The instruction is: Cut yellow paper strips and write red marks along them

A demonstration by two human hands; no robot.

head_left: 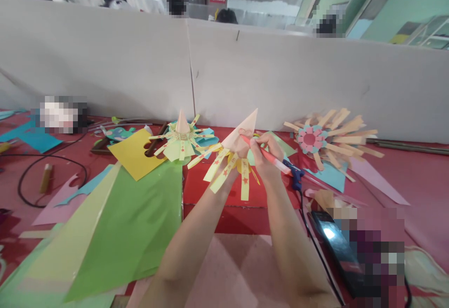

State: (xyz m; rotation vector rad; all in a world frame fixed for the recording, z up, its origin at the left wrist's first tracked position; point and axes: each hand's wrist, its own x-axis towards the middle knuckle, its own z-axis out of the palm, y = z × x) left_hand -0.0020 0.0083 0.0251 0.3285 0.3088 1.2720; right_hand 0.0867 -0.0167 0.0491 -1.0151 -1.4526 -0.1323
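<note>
In the middle of the head view, a pale peach paper cone (242,128) tilts up to the right, with yellow paper strips (219,177) marked with red stars fanning from its base. My left hand (238,151) grips it from underneath, most of its fingers hidden behind the cone and strips. My right hand (268,153) is closed round a red marker (268,156), its tip touching the cone's side, where a red drawn outline shows. A similar cone with starred strips (182,132) stands upright to the left.
Green paper sheets (136,223) and a yellow sheet (136,153) lie left. On the right are a paper flower with peach strips (310,140), a blue glue gun (294,174) with a black cable, and a phone (336,247). A white partition (245,74) rises behind; people's heads show beyond it.
</note>
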